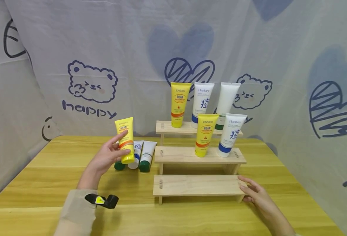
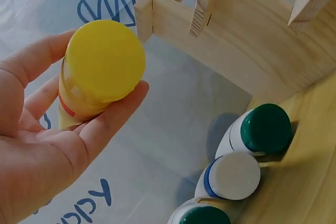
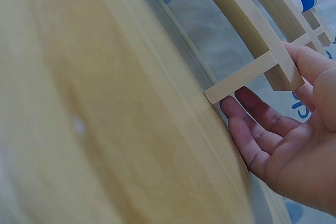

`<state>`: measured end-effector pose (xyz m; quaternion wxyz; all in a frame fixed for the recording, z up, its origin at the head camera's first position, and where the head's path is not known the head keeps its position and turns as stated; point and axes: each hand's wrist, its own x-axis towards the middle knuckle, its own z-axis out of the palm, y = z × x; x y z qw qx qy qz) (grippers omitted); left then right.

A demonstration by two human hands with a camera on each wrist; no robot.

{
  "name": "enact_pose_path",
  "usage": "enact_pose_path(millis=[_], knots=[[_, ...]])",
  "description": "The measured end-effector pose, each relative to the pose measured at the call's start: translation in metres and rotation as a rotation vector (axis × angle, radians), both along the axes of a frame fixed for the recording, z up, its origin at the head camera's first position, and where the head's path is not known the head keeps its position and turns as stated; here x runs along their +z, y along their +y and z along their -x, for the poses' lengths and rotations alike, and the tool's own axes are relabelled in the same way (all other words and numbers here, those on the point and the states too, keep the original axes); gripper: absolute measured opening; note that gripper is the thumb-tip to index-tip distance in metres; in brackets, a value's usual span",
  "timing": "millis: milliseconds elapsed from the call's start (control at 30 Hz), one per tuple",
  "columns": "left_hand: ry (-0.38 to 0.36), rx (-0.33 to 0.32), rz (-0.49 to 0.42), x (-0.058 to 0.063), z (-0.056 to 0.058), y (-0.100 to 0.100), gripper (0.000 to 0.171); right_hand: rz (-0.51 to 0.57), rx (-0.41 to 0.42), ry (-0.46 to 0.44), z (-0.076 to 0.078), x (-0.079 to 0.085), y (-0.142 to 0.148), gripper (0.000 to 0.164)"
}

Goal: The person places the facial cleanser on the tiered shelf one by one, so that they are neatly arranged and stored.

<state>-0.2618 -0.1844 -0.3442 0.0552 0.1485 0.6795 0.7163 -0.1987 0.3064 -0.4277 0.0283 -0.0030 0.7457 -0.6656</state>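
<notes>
My left hand (image 1: 105, 158) holds a yellow squeeze tube (image 1: 125, 139) upright above the table, thumb and fingers on either side of it. Its round yellow cap (image 2: 107, 60) faces the camera in the left wrist view. Behind that hand, tubes lie on the table: a white one with a green cap (image 1: 145, 166), one with blue lettering (image 1: 137, 147), and another green cap (image 1: 119, 166), mostly covered. At the right end of the lowest step (image 1: 197, 185) of a wooden display stand, my right hand (image 1: 259, 195) grips the board's edge, fingers beside the leg (image 3: 241, 77).
On the middle step (image 1: 173, 155) stand a yellow tube (image 1: 206, 135) and a white Hankey tube (image 1: 232, 135). The top step (image 1: 165, 127) bears a yellow tube (image 1: 179, 104), a white-and-blue tube (image 1: 202, 103) and a white tube with a green cap (image 1: 227, 103). A printed cloth (image 1: 132, 49) hangs behind.
</notes>
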Motion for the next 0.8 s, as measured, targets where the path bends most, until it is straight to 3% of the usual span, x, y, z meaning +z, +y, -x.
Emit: enact_pose_path(millis=[300, 533, 800], knots=[[0.019, 0.013, 0.014, 0.011, 0.0, 0.017, 0.058, -0.004, 0.013, 0.008, 0.0, 0.001, 0.0, 0.029], [0.052, -0.003, 0.002, 0.018, 0.002, 0.038, 0.055, 0.027, 0.102, 0.077, 0.003, -0.005, 0.007, 0.031], [0.126, -0.015, 0.003, 0.019, 0.007, 0.054, 0.058, 0.009, 0.004, -0.008, 0.0, 0.002, 0.0, 0.032]])
